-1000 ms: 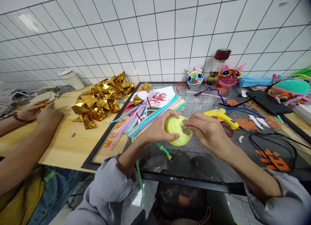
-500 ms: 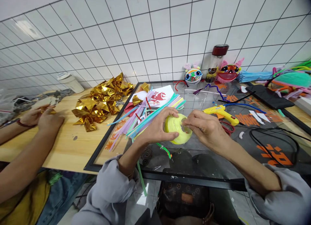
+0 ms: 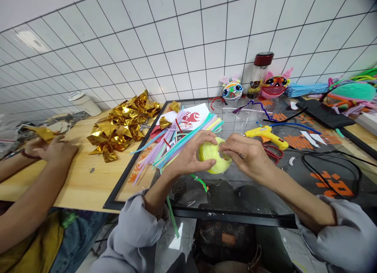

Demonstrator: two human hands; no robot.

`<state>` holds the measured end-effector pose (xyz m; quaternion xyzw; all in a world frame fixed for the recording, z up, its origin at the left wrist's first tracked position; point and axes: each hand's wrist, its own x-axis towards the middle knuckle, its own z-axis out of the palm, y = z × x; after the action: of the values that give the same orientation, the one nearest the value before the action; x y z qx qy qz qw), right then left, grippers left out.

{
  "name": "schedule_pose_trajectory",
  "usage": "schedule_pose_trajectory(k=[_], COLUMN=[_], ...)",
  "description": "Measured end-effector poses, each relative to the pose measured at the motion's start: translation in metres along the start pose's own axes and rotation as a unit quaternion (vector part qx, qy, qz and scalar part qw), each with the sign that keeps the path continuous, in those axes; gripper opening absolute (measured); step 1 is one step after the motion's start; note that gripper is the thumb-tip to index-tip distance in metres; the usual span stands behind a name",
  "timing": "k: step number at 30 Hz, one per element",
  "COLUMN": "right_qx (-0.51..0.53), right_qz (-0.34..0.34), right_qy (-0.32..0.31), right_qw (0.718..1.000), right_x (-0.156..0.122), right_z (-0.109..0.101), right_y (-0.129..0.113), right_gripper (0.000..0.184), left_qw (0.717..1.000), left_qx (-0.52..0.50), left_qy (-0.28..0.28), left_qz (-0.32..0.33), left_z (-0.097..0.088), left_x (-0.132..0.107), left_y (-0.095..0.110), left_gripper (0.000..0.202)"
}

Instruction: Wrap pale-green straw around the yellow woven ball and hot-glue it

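Observation:
A hollow yellow ball (image 3: 218, 165), wound round with fuzzy strands like pipe cleaner, is held above the dark, glossy table panel. My left hand (image 3: 193, 153) curves around its left side, thumb in front and fingers over the top. At the ball's opening on the right, my right hand (image 3: 247, 153) is closed in a pinch; its fingertips touch the rim, and what lies between them is hidden. Just behind my right hand lies a yellow glue gun (image 3: 266, 136). Beyond my left hand is a loose bundle of pastel pipe cleaners (image 3: 184, 145).
Crumpled gold foil shapes (image 3: 122, 125) lie to the left, near a co-worker's hands (image 3: 54, 149) with a gold piece. Two animal-face crafts stand by a red-lidded jar (image 3: 259, 74) at the wall. A black cord (image 3: 332, 157) loops on the right; a phone (image 3: 325, 114) lies behind.
My hands keep hold of the yellow ball in nearly the same place, with a slight shift at the opening. The co-worker's gold piece has risen into clearer view. The camera view has tilted slightly.

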<state>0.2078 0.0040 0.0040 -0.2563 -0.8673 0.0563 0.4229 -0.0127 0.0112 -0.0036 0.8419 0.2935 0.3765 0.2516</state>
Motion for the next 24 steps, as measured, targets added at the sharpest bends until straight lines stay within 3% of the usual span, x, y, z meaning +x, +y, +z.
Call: schedule_pose_trajectory(k=[24], right_qx=[0.025], right_qz=[0.011], right_qy=[0.001], right_qw=[1.000], right_x=[-0.0018], right_z=[0.0018], right_y=[0.0020], right_gripper=[0.015], left_qw=[1.000], left_qx=[-0.008], left_qy=[-0.026], left_qz=[-0.005], left_z=[-0.0014], left_x=[0.0000], left_y=[-0.0022], left_gripper=[0.031])
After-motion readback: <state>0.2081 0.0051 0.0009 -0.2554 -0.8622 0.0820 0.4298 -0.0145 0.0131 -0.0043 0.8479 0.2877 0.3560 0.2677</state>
